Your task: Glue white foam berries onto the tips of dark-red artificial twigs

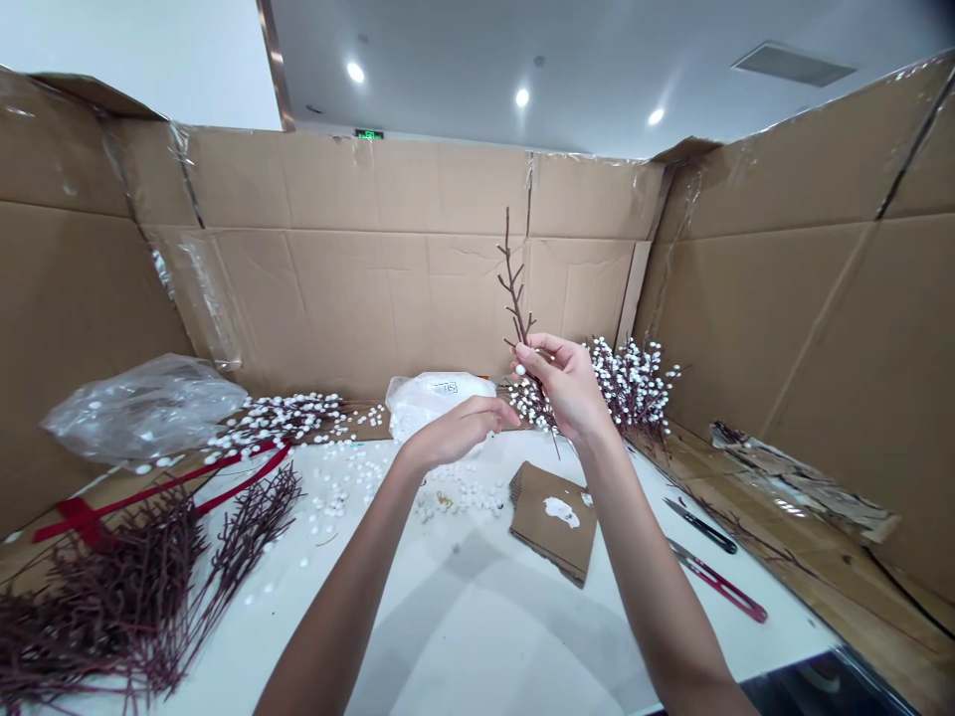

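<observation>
My right hand (pixel 559 378) is closed on a bare brown branch (pixel 511 283), which stands upright above the fingers with short side twigs. A white berry shows at the fingertips. My left hand (pixel 474 426) hovers to the left and a little lower, over loose white berries (pixel 463 497); its fingers reach toward the branch, and whether they pinch anything is too small to tell. Below the hands lies a cardboard square (pixel 548 547) with a white smear of paste (pixel 561 512).
Bare brown stems (pixel 111 597) and red ribbon (pixel 246 462) lie left, near a clear plastic bag (pixel 149 408). Berried branches (pixel 634 388) stand at the back right. A black-handled tool (pixel 705 527) and red-handled one (pixel 720 582) lie right. Cardboard walls (pixel 373 288) surround the table.
</observation>
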### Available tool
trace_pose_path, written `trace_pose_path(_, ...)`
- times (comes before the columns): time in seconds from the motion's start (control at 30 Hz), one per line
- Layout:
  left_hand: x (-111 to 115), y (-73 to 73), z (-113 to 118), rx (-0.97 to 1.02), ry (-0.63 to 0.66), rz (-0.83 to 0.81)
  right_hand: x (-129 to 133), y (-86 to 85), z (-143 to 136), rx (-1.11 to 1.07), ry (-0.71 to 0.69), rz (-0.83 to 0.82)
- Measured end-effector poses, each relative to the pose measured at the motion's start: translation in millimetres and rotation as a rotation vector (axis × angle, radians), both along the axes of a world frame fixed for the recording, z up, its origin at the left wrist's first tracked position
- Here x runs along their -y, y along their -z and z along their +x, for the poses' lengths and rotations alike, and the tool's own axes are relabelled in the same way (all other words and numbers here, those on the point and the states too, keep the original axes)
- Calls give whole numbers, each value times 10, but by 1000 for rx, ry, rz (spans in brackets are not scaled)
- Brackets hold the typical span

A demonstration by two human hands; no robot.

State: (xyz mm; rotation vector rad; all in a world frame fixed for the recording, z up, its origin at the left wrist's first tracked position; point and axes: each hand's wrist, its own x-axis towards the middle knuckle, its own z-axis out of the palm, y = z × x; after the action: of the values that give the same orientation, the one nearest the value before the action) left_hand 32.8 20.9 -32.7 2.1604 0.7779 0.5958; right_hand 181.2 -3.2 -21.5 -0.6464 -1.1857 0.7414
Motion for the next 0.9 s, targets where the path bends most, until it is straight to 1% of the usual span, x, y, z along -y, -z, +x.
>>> trace_pose_path(0.13, -66, -1, -57, 3, -47, 59, 25, -4, 32, 93, -1, 1)
trace_pose_path(0.23, -100, -7, -84, -12, -17, 92, 40, 4, 21, 144, 1, 10)
trace_pose_path(0.3, -109, -15, -88, 26, 4, 98, 45, 4, 9, 150, -1, 7)
trace_pose_path(0.4, -101, -25, -66, 242, -22, 46, 52, -7, -3, 138, -14, 6)
trace_pose_path(0.53, -86, -23, -11, 655, -144, -60, 63, -17, -11, 125, -21, 8)
trace_pose_path(0.63, -97, -15, 22, 850, -195, -99, 68, -9, -17, 124, -31, 1)
trace_pose_path(0.7, -106, -7, 44, 939, -193, -155, 75, -4, -23, 104, -57, 5)
trace_pose_path(0.8, -103, 3, 89, 1116, -146, -330, 101, -9, -31, 66, -98, 25)
trace_pose_path(0.9, -71, 5, 141, 1243, -89, -438, 135, -25, -36, 94, -79, 23)
